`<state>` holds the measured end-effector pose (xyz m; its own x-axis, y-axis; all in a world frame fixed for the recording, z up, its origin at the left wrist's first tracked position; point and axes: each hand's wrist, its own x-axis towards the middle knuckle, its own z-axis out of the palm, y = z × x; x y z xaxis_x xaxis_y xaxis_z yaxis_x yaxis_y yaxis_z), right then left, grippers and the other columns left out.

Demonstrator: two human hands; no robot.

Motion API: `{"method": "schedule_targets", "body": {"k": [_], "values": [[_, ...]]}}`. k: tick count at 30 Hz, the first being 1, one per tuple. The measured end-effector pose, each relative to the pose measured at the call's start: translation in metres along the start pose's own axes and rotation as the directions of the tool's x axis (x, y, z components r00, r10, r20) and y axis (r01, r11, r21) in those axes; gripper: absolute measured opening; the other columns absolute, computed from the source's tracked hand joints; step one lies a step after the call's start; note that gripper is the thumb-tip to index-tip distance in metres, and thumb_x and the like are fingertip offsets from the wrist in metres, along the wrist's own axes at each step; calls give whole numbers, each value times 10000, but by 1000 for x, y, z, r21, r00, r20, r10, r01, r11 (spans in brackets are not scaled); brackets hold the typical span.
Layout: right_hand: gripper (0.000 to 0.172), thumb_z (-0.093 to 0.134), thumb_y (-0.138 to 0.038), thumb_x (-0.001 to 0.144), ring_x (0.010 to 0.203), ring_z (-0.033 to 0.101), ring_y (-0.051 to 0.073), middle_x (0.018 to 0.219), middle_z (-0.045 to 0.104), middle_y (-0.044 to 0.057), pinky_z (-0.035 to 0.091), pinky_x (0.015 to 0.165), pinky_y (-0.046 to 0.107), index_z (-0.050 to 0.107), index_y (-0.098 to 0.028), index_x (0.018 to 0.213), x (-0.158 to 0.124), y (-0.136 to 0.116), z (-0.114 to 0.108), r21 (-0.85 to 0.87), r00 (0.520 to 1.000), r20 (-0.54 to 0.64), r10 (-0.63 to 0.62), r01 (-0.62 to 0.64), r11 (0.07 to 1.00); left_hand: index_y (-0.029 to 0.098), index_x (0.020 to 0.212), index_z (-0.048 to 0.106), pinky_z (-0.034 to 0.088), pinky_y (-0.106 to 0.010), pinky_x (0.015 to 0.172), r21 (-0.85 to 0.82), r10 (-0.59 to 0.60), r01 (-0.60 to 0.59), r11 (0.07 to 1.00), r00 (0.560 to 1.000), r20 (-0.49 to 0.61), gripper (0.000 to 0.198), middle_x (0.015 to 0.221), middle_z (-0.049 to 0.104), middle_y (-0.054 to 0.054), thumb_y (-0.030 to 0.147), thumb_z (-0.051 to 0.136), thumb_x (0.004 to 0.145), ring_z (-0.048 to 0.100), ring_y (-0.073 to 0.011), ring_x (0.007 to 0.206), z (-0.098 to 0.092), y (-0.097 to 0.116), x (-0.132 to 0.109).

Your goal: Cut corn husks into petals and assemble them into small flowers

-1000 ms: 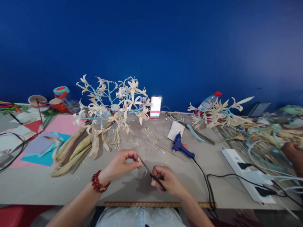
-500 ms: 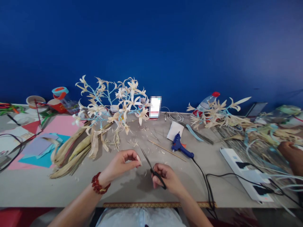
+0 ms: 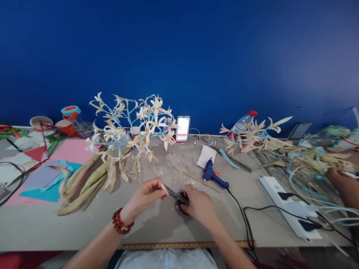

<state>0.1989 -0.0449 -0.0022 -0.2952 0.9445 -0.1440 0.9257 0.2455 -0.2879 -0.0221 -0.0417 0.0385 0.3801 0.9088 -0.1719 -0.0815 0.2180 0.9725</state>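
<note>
My left hand [image 3: 146, 196] is pinched on a small pale husk piece [image 3: 164, 189] just above the grey table [image 3: 42, 224]. My right hand [image 3: 196, 205] grips small black-handled scissors [image 3: 177, 195], whose blades point left and meet the husk piece. A beaded red bracelet [image 3: 120, 223] sits on my left wrist. Behind my hands stands a spray of cream husk flowers on light blue stems [image 3: 131, 121], with dried corn husks [image 3: 84, 179] lying at its base.
A blue glue gun [image 3: 213, 175] and a thin wooden stick [image 3: 196, 179] lie right of centre; its black cord runs to a white power strip [image 3: 288, 207]. Coloured paper sheets [image 3: 47, 164] cover the left. Another person's hand [image 3: 339, 179] works among husk strips at the right.
The scissors have swung from pointing up and away down to the husk piece in my left fingers. My right hand has moved up and left, closer to my left hand.
</note>
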Motion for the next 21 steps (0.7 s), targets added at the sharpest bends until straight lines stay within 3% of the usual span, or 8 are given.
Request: {"method": "schedule_targets", "body": {"k": [4, 6, 9, 13, 17, 19, 21], "values": [[311, 739, -301, 652, 749, 611, 201, 926, 637, 26, 290, 581, 259, 581, -210, 904, 3, 7, -9, 44, 995, 62, -81, 78, 996, 156, 747, 598, 394, -247, 704, -1, -4, 4, 1000, 1000, -16, 209, 720, 610, -14, 350, 656, 797, 535, -135, 706, 3, 0, 1], [300, 749, -297, 643, 754, 598, 197, 903, 639, 14, 302, 593, 256, 594, -211, 885, 3, 11, -14, 140, 988, 76, -136, 124, 982, 157, 748, 598, 396, -248, 706, 1, -6, 6, 1000, 1000, -31, 223, 724, 609, -18, 367, 663, 786, 534, -139, 708, 4, -1, 2], [186, 696, -337, 741, 703, 563, 166, 811, 629, -1, 328, 598, 249, 609, -212, 847, 4, 8, -21, 362, 988, 20, -152, 134, 922, 160, 752, 600, 395, -246, 692, -5, 1, -2, 1000, 998, -64, 243, 731, 597, -12, 389, 681, 761, 526, -138, 702, 6, -2, 4], [205, 585, -417, 867, 618, 501, 129, 723, 587, -16, 342, 566, 231, 603, -214, 847, 6, -13, -24, 633, 984, -86, -155, 174, 754, 165, 754, 599, 392, -239, 666, -36, -6, 3, 999, 996, -90, 241, 699, 570, 19, 383, 701, 741, 507, -121, 669, 10, -6, 8], [263, 544, -421, 897, 633, 477, 127, 667, 528, -20, 335, 568, 224, 581, -203, 755, 12, -30, -20, 685, 971, -177, -159, 237, 689, 161, 769, 592, 411, -244, 672, -5, 24, -25, 1000, 996, -91, 215, 705, 570, 10, 363, 662, 784, 522, -128, 686, 11, -12, 7], [296, 542, -451, 890, 580, 459, 113, 636, 496, -30, 329, 526, 215, 556, -198, 737, 14, -32, -18, 798, 982, -118, -144, 180, 575, 172, 888, 602, 438, -259, 707, 57, 91, -85, 995, 990, -109, 173, 795, 605, -14, 323, 635, 810, 554, -147, 746, 9, -14, 4], [311, 569, -480, 863, 508, 432, 89, 634, 495, -39, 321, 477, 201, 535, -195, 744, 17, -32, -15, 917, 989, -13, -150, 72, 392, 199, 1051, 588, 456, -288, 782, 204, 224, -194, 959, 966, -132, 236, 940, 629, -41, 258, 616, 825, 578, -162, 824, 6, -15, 2]]}}
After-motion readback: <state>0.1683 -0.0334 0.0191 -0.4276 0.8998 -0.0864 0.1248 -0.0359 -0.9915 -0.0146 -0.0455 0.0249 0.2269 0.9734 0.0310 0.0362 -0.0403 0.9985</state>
